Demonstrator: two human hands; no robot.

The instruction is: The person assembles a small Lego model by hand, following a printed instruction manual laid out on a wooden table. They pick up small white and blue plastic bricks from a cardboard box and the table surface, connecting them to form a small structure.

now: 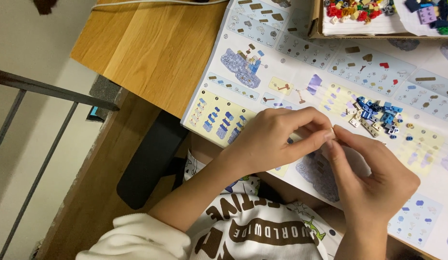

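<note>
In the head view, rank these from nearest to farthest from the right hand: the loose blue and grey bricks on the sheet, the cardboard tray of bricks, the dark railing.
1. Loose bricks: just above the right hand, on the instruction sheet.
2. Cardboard tray: top edge, beyond the sheet.
3. Railing: far left, off the table.

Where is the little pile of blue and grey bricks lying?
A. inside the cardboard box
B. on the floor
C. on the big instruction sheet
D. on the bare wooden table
C: the pile lies on the instruction sheet, just beyond the left hand and right hand.
</note>
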